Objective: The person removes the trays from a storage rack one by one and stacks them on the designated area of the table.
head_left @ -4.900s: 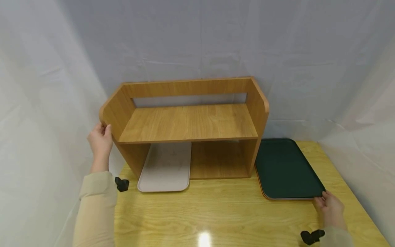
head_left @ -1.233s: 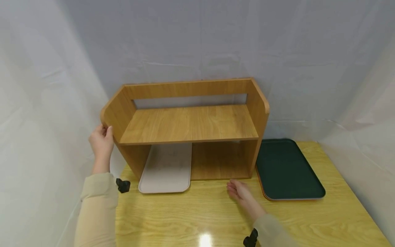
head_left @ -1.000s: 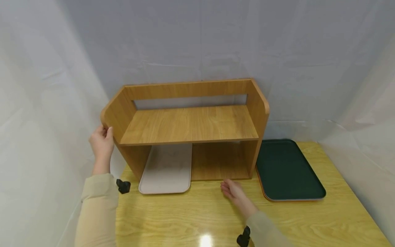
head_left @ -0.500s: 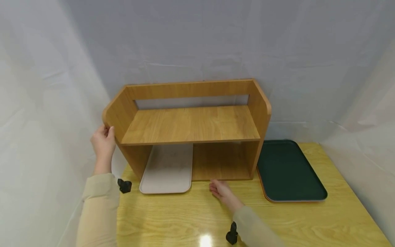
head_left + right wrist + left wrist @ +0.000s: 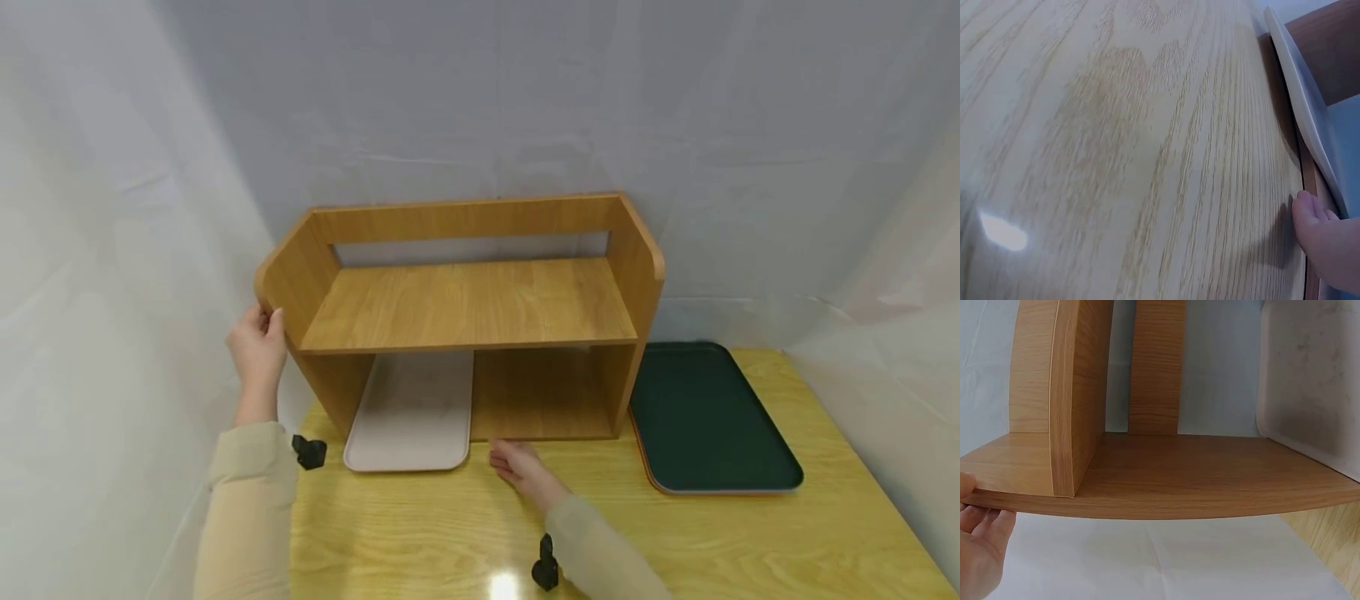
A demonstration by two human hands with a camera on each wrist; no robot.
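Observation:
A wooden two-level shelf (image 5: 465, 304) stands at the back of the yellow table (image 5: 450, 533). My left hand (image 5: 258, 346) grips the front edge of its left side panel, thumb in front; the left wrist view shows the shelf panel (image 5: 1179, 481) with the hand (image 5: 979, 544) at its edge. A pale grey tray (image 5: 412, 412) lies in the lower left bay and sticks out in front. My right hand (image 5: 517, 471) hovers low over the table just right of that tray's front corner, fingers relaxed and holding nothing. In the right wrist view its fingertips (image 5: 1319, 244) sit near the tray's rim (image 5: 1300, 87).
A dark green tray (image 5: 708, 417) lies flat right of the shelf, stacked on an orange-rimmed tray. White cloth walls close in the left, back and right. The shelf's upper board and lower right bay hold nothing.
My right hand left the green tray's front corner and slid left along the table to the grey tray's corner. The left hand stayed on the shelf panel.

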